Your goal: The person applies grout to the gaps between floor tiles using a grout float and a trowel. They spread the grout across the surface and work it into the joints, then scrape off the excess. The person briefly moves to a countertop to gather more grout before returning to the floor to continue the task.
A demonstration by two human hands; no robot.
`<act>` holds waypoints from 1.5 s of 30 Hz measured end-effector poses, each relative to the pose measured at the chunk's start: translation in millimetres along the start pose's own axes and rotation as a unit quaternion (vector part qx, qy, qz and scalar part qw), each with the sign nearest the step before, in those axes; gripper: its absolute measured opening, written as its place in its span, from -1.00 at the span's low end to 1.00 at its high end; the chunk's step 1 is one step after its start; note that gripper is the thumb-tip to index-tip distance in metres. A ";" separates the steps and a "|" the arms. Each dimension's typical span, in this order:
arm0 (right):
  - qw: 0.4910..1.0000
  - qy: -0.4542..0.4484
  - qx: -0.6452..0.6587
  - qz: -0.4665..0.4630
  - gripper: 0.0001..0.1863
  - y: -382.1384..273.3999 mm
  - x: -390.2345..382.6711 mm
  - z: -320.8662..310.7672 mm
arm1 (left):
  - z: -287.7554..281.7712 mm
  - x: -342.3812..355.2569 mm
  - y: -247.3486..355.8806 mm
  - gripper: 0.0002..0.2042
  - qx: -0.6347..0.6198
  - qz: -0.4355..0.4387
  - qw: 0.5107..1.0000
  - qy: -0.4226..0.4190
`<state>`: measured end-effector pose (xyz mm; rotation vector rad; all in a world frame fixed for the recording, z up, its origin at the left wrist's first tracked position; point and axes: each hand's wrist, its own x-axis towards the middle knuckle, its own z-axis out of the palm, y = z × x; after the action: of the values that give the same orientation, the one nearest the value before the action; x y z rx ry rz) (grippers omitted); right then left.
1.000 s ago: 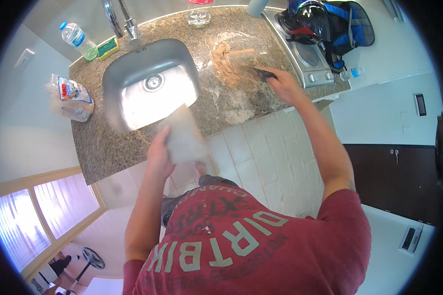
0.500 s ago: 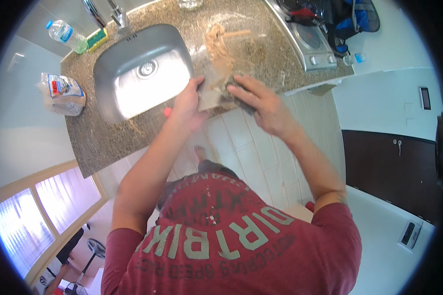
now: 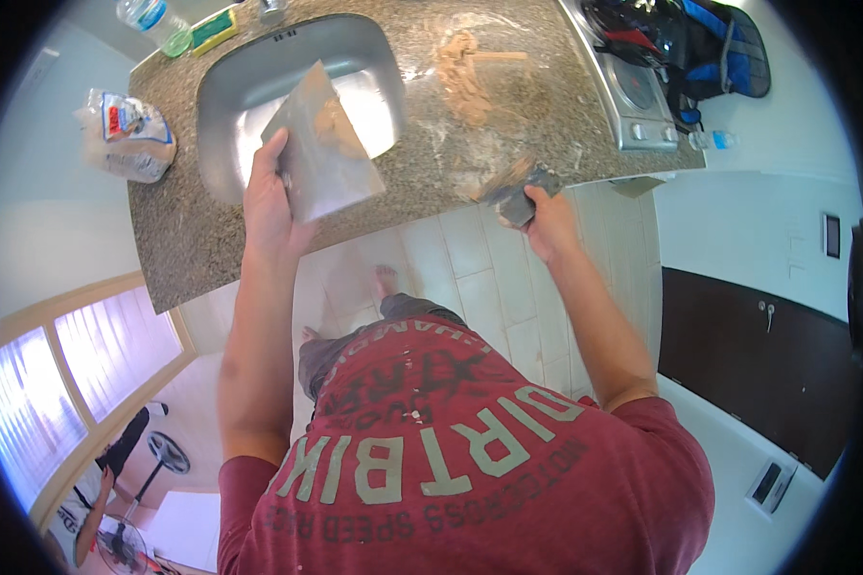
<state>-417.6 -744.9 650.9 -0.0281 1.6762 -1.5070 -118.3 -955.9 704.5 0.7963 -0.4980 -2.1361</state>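
My left hand [image 3: 268, 199] grips a flat rectangular metal plate [image 3: 328, 177], thumb over its left edge, above the sink's right side and the counter edge. A smear of tan putty [image 3: 336, 125] lies on the plate; its underside is hidden. My right hand [image 3: 549, 222] is closed round a dark, wide-bladed scraper [image 3: 518, 196] with tan putty on it, held at the counter's front edge. Apart from both hands, a mound of tan putty [image 3: 463, 81] with a thin wooden stick [image 3: 500, 56] against it lies on the granite counter [image 3: 537, 115].
The steel sink [image 3: 225, 120] is at left. Beside it stand a plastic bottle [image 3: 166, 29], a sponge [image 3: 213, 33] and an opened plastic bag [image 3: 129, 139]. At right are a cooktop [image 3: 636, 91], a blue-black backpack [image 3: 729, 57] and another bottle [image 3: 714, 140]. A person [image 3: 91, 498] shows at lower left.
My hands have moved apart. The left has carried the plate left and tilted it over the sink's edge; the right has drawn the scraper away to the right. The view has shifted slightly.
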 end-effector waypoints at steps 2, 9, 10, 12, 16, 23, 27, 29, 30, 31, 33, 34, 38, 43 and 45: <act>1.000 0.015 0.017 0.011 -0.68 17.2 6.6 13.1 | -23.9 -18.3 -0.8 -0.62 -0.001 0.015 0.999 0.043; 0.997 0.046 0.011 -0.061 -0.65 -22.8 126.8 88.4 | -79.9 -84.0 -14.3 -0.62 -0.050 0.020 0.994 0.100; 0.997 0.045 -0.020 -0.051 -0.66 -45.2 141.9 95.9 | -85.9 -91.8 -14.4 -0.62 -0.053 0.023 0.992 0.112; 0.982 -0.002 -0.161 -0.099 -0.65 -95.8 160.9 98.6 | -97.9 -106.9 -13.5 -0.61 -0.052 0.053 0.988 0.135; 0.639 -0.009 -0.667 -0.382 -0.61 -139.7 157.8 95.0 | -124.8 -139.9 -10.7 -0.59 -0.081 0.100 0.975 0.183; 0.462 -0.149 -0.757 -0.438 -0.55 -96.5 94.3 47.1 | -154.5 -179.3 -15.3 -0.58 -0.094 0.156 0.962 0.202; 0.500 -0.083 -0.744 -0.435 -0.48 -124.6 121.1 45.7 | -154.5 -184.5 -16.4 -0.59 -0.092 0.147 0.966 0.191; 0.497 -0.117 -0.729 -0.456 -0.44 -121.1 132.5 43.3 | -152.3 -183.6 -15.7 -0.58 -0.091 0.140 0.968 0.188; 0.486 -0.140 -0.718 -0.479 -0.46 -114.2 134.0 38.8 | -151.2 -182.8 -14.4 -0.58 -0.089 0.132 0.969 0.192; 0.470 -0.181 -0.721 -0.475 -0.48 -111.5 134.6 32.3 | -150.5 -180.8 -13.5 -0.57 -0.083 0.129 0.969 0.192; 0.479 -0.156 -0.784 -0.363 -0.43 -111.9 129.6 14.1 | -150.4 -175.5 -12.1 -0.56 -0.077 0.107 0.975 0.176; 0.492 -0.177 -0.784 -0.334 -0.41 -116.6 123.6 5.0 | -150.9 -176.1 -10.9 -0.55 -0.074 0.097 0.969 0.217; 0.675 -0.170 -0.620 -0.361 -0.54 -121.4 84.4 13.7 | -157.4 -164.6 -4.6 -0.55 -0.120 0.130 0.967 0.183; 0.828 -0.252 -0.371 -0.336 -0.62 -34.7 -29.3 121.3 | -163.4 -150.4 9.0 -0.63 -0.163 0.084 0.968 0.170; 0.786 -0.300 -0.308 -0.444 -0.57 16.8 -85.3 176.0 | -159.5 -149.3 12.2 -0.68 -0.182 0.066 0.973 0.128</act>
<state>-251.4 -835.8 702.3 -1.6745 1.5659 -1.2288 70.9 -859.5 651.6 0.7874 -0.0193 -1.8892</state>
